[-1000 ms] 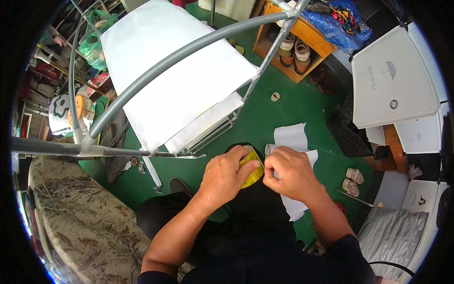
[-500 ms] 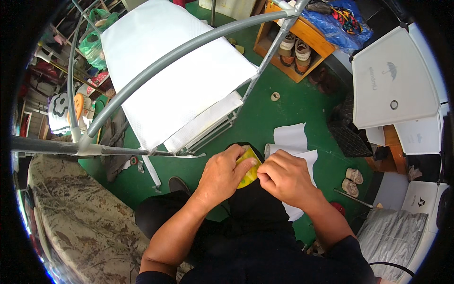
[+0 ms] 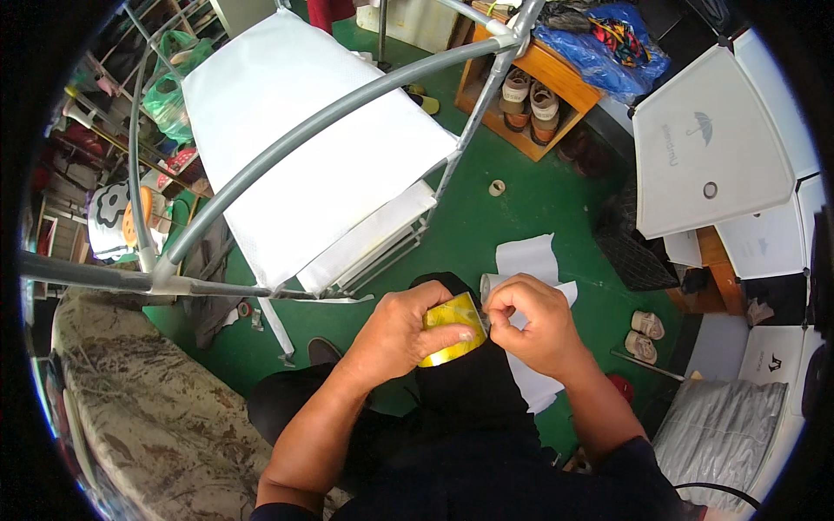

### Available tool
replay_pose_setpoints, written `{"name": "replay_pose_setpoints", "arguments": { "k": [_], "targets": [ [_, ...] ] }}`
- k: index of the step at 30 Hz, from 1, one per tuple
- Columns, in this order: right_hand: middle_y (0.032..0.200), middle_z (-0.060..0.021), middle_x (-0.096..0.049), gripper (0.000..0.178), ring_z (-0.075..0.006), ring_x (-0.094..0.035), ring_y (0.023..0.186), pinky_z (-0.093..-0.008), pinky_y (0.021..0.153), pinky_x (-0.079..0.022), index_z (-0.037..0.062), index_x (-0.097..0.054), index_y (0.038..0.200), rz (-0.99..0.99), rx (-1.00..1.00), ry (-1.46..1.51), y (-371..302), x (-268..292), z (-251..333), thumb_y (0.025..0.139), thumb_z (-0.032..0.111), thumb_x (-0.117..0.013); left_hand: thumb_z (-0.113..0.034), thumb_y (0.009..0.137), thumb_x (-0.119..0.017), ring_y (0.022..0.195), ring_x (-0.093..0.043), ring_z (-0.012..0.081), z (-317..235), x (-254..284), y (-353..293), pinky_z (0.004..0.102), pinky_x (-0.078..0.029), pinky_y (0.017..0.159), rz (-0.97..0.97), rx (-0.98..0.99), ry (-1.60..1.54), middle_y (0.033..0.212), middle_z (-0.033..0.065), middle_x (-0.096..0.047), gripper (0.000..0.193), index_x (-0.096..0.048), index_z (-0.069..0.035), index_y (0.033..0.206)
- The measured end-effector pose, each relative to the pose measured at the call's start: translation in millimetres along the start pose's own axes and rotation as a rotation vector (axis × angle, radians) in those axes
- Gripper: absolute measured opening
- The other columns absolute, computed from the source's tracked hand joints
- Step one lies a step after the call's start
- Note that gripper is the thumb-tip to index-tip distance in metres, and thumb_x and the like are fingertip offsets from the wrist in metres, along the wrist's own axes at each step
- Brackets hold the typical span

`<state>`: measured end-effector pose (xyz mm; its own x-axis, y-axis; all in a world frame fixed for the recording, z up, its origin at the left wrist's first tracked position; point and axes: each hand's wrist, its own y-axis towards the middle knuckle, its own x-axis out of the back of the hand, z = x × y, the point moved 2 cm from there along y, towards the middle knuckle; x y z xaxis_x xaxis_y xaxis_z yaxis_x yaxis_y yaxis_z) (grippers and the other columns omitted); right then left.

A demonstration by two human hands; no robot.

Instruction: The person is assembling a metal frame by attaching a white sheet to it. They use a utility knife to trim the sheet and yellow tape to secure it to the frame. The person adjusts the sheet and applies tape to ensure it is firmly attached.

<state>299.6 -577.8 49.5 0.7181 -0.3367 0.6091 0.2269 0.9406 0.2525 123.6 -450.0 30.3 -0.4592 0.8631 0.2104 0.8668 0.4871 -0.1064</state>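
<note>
Head view: left hand (image 3: 395, 334) is wrapped around a yellow tape roll (image 3: 452, 328), fingers curled over its rim, holding it firmly just above the lap. Right hand (image 3: 534, 321) is pinched closed at the roll's right edge, thumb and forefinger tight together on what looks like the tape's free end; the end itself is too small to make out.

Risks, as judged: the pinch sits on a very thin edge, so the end may slip free and stick back down onto the roll; a skewed pull could tear the strip narrow or split it; the glossy roll might turn inside the left hand's grip.

Roll appearance: bright yellow, shiny, with dark print, seen partly edge-on, mostly covered by the left fingers. White paper sheets (image 3: 526, 258) lie on the green floor (image 3: 539, 208) just beyond the right hand; a white padded frame (image 3: 295, 148) stands beyond the left
</note>
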Motion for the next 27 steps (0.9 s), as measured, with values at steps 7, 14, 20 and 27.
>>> {"name": "replay_pose_setpoints", "arguments": {
  "k": [7, 14, 20, 27],
  "targets": [
    [0.092, -0.0054, -0.074, 0.021, -0.0114, -0.068, 0.080, -0.0297, 0.072, -0.055, 0.0020, -0.064, 0.109, 0.181, -0.261, 0.519, -8.2, 1.5, -5.4, 0.091, 0.004, -0.076, -0.032, 0.099, -0.074, 0.072, -0.061, 0.0160, 3.5, 1.8, 0.0, 0.0337, -0.051, 0.065, -0.003, -0.016, 0.013, 0.080, 0.0106, -0.065, 0.034, -0.067, 0.001, 0.101],
    [0.086, -0.0024, -0.070, 0.019, -0.0074, -0.063, 0.078, -0.0243, 0.071, -0.051, 0.0014, -0.066, 0.103, 0.309, -0.282, 0.391, -3.0, -0.9, -3.9, 0.091, 0.007, -0.081, -0.030, 0.097, -0.076, 0.071, -0.064, 0.0186, 2.5, -1.0, 0.6, 0.0354, -0.052, 0.066, -0.024, -0.040, 0.069, 0.081, 0.0128, -0.067, 0.033, -0.068, 0.002, 0.102],
    [0.084, 0.0019, -0.067, 0.012, -0.0051, -0.060, 0.076, -0.0240, 0.068, -0.049, 0.0021, -0.068, 0.091, 0.343, -0.517, 0.663, -5.8, -4.7, -11.6, 0.091, 0.005, -0.080, -0.028, 0.091, -0.083, 0.077, -0.070, 0.0342, -1.9, 1.4, 0.7, 0.0395, -0.055, 0.070, 0.049, -0.006, 0.055, 0.088, 0.0181, -0.070, 0.035, -0.068, 0.000, 0.105],
    [0.081, 0.0004, -0.067, 0.010, -0.0064, -0.059, 0.072, -0.0238, 0.067, -0.047, 0.0050, -0.069, 0.086, -0.036, -0.591, 0.968, 0.7, 17.1, -17.5, 0.092, 0.002, -0.077, -0.021, 0.095, -0.081, 0.084, -0.059, 0.0080, 10.7, 10.4, -5.5, 0.0277, -0.051, 0.075, 0.067, 0.043, -0.405, 0.090, 0.0005, -0.065, 0.027, -0.065, -0.002, 0.106]
  ]
}}
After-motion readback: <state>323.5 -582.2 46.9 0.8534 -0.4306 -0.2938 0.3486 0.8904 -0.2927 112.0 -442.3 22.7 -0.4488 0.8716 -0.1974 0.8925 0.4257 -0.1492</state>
